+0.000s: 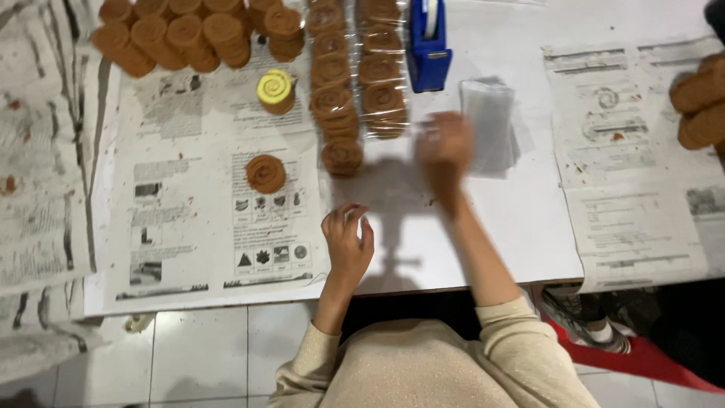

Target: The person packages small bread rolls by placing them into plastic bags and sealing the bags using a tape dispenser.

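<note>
My left hand point(347, 238) hovers over the white table near its front edge, fingers loosely curled and apart, holding nothing. My right hand point(444, 143) is blurred as it reaches forward, close to a small stack of clear plastic bags point(491, 121); whether it grips one I cannot tell. A brown spiral cookie point(266, 173) lies alone on the newspaper point(189, 227) left of my left hand. Another brown spiral cookie point(342, 156) sits at the near end of two wrapped rows of cookies point(355, 68). A yellow-topped spiral cookie point(276, 91) stands farther back.
Stacks of brown cookies point(174, 34) fill the far left. A blue tape dispenser point(428, 45) stands at the back. More newspaper point(642, 151) covers the right side, with another pile of cookies point(702, 102) at the right edge. Someone's shoe point(581, 317) shows below the table.
</note>
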